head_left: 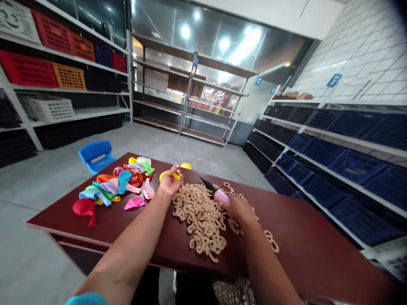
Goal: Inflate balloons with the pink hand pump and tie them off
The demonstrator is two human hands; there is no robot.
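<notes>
My left hand (171, 183) is raised palm up above the table, fingers curled around a yellow balloon (176, 176). The balloon is limp, with its neck showing between the fingers. My right hand (237, 206) grips a pink hand pump (221, 196) with a black pointed nozzle (207, 184) aimed to the upper left. Under and between both hands lies a heap of tan, curled, snack-like pieces (203, 216). To the left of my left hand, deflated balloons (108, 188) in many colours lie in a loose pile.
The dark red table (295, 237) carries everything; a few curled pieces (271, 241) lie at right. A yellow rounded thing (186, 166) shows at its far edge. Beyond stand a blue chair (97, 154), metal shelves (159, 106) and racks of crates (349, 165).
</notes>
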